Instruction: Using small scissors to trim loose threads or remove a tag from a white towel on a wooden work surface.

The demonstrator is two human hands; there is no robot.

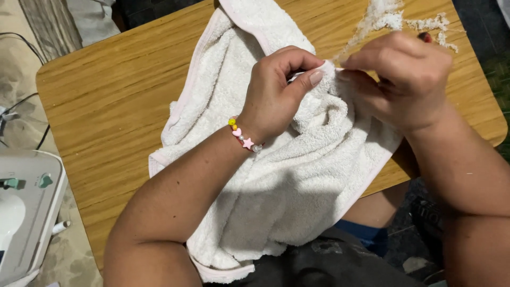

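A white terry towel (297, 180) with a pale pink bound edge lies bunched over a small wooden table (117, 101) and hangs toward my lap. My left hand (279, 93), with a bead bracelet at the wrist, pinches a fold of the towel's edge between thumb and fingers. Just to its right, my right hand (406, 79) is closed on the same edge and on a small dark-red-tipped tool that peeks out behind the fingers. What kind of tool it is cannot be made out.
Loose white fluff and thread scraps (388, 18) lie on the table's far right corner. A white sewing machine (24, 212) stands at the lower left, with dark cables (26, 101) trailing over the floor beyond it.
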